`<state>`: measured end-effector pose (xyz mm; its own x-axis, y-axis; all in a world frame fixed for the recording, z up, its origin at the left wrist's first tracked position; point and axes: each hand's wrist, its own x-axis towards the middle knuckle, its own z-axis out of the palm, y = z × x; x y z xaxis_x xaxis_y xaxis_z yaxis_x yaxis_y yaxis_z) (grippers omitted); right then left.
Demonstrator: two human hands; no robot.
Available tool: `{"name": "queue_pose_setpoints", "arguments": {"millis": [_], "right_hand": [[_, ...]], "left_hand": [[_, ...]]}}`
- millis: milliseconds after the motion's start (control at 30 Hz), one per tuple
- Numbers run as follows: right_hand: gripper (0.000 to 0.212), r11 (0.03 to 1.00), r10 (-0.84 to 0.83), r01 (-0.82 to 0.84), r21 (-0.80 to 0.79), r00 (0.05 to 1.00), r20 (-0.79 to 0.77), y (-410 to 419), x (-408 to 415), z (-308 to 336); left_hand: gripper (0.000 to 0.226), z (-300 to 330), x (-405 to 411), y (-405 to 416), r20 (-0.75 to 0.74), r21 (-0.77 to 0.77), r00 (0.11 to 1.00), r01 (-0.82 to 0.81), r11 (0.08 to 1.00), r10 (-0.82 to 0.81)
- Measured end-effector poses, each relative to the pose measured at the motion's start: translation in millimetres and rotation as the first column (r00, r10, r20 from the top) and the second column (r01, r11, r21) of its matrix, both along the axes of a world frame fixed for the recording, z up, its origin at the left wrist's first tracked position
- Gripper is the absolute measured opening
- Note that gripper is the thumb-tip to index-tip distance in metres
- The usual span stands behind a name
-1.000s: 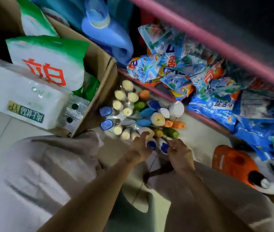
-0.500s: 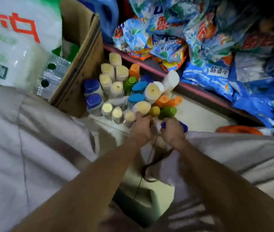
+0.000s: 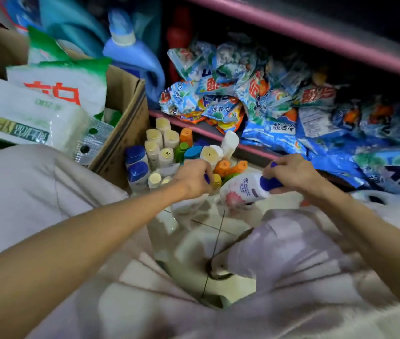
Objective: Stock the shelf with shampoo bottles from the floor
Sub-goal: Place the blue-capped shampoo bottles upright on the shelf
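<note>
A person crouches over a cluster of shampoo bottles (image 3: 169, 152) standing on the tiled floor (image 3: 208, 231), just in front of the pink lower shelf (image 3: 255, 149). About twenty caps show in the cluster: roughly ten cream, three orange, two green, about five blue and one white flip-top; blur makes the exact count uncertain. Two more bottles are in the person's hands.

The right hand (image 3: 292, 171) reaches forward from the bare right arm, fingers curled around the dark blue cap of a white bottle (image 3: 241, 189). That bottle lies tilted, nearly on its side, base pointing back toward the person, just right of the cluster and clear of the floor. Its white body carries a pink floral patch and small blue print.

The left hand (image 3: 194, 176) hangs at the near edge of the cluster, knuckles up, fingers closed around another blue-capped bottle (image 3: 206, 178) of which only a sliver of cap shows.

Left of the cluster stands one open cardboard box (image 3: 123, 133) holding white-and-green bags with red characters. Behind the cluster, the pink lower shelf is heaped with blue-and-orange detergent sachets (image 3: 279, 111), too many and too crumpled to count. One blue jug (image 3: 133, 55) with a pale cap stands behind the box.
</note>
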<state>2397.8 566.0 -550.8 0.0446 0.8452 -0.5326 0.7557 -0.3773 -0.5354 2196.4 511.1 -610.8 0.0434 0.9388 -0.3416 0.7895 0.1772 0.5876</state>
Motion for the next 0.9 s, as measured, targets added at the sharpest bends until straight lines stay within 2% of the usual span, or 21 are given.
{"name": "queue_pose_setpoints", "arguments": {"millis": [133, 267, 400, 500, 633, 800, 900], "right_hand": [[0.003, 0.971, -0.22, 0.237, 0.023, 0.929, -0.299, 1.8, 41.3, 67.9], [0.01, 0.949, -0.228, 0.306, 0.078, 0.834, -0.502, 11.6, 81.4, 127.6], [0.021, 0.886, -0.306, 0.46, 0.052, 0.667, -0.679, 27.9, 102.1, 179.8], [0.025, 0.845, -0.381, 0.532, -0.063, 0.514, -0.768, 43.4, 103.6, 195.1], [0.013, 0.798, -0.423, 0.565, -0.21, 0.276, -0.863, 60.5, 81.5, 197.6], [0.009, 0.743, -0.452, 0.599, -0.299, 0.12, -0.884, 89.1, 42.6, 186.3], [0.03, 0.71, -0.472, 0.577, -0.403, -0.034, -0.881, 100.7, 31.1, 172.1]], "left_hand": [[0.019, 59.7, -12.6, 11.5, 0.006, 0.102, 1.0, 0.003, 0.995, -0.004], [0.016, 123.8, -23.4, 30.3, 0.114, 0.148, 0.994, -0.017, 0.989, 0.0], [0.017, 195.9, -26.6, 49.2, 0.169, 0.286, 0.986, -0.046, 0.957, -0.003], [0.014, 239.1, -29.2, 59.1, 0.211, 0.353, 0.977, -0.052, 0.934, -0.025], [0.013, 277.0, -28.9, 66.4, 0.259, 0.44, 0.966, -0.098, 0.893, -0.021], [0.014, 280.7, -24.4, 71.0, 0.32, 0.452, 0.947, -0.116, 0.885, -0.039], [0.014, 282.2, -24.2, 75.9, 0.369, 0.43, 0.929, -0.133, 0.893, -0.039]]}}
